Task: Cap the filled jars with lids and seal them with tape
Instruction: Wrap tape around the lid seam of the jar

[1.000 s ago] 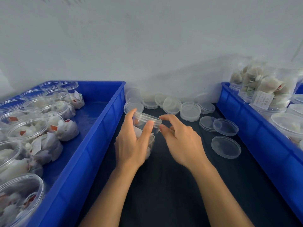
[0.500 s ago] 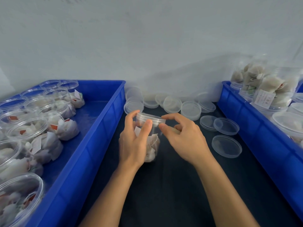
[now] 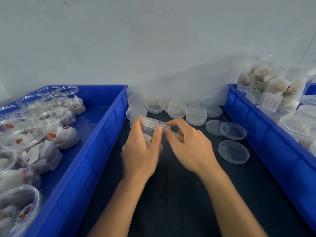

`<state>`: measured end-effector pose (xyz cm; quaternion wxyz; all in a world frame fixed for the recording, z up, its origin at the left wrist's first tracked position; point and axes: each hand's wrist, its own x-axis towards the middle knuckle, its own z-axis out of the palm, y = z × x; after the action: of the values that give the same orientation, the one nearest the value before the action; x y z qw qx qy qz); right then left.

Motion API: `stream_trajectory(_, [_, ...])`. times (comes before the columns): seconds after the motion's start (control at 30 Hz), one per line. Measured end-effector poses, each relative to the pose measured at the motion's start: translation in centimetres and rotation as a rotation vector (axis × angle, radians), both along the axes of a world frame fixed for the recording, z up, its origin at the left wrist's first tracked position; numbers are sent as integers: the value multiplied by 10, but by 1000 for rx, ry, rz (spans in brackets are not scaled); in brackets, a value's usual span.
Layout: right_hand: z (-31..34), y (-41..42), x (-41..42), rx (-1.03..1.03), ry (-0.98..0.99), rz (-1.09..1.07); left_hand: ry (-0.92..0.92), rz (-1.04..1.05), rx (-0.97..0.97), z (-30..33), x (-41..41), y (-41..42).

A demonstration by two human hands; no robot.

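A clear plastic jar [image 3: 159, 152] filled with white tea bags stands on the dark table between two blue bins. A clear lid [image 3: 153, 123] sits on its mouth, slightly tilted. My left hand [image 3: 142, 151] grips the jar from the left, with thumb and fingers wrapped round its upper wall. My right hand [image 3: 189, 147] is at the jar's right side, index finger and thumb pinching the lid's rim. A small tan piece shows under its fingers; I cannot tell what it is. No tape roll is in view.
Loose clear lids [image 3: 233, 152] lie to the right, with stacks of lids [image 3: 177, 109] along the wall behind. The left blue bin [image 3: 102, 134] holds several open filled jars [image 3: 24, 137]. The right blue bin [image 3: 266, 139] holds capped jars [image 3: 280, 94].
Both hands stay on the same jar. My right fingers have shifted a little along the lid's rim, and my left thumb has slid slightly on the jar's wall.
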<state>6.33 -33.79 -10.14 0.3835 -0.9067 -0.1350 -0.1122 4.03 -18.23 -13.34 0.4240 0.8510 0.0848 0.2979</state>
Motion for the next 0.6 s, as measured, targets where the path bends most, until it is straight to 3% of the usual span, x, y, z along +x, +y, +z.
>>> stream_trajectory(0.2, [3, -1, -2, -47, 16, 89, 5, -26, -136, 3, 3, 9])
stream_trajectory(0.6, [-2, -2, 2, -115, -96, 49, 9, -91, -195, 1, 5, 14])
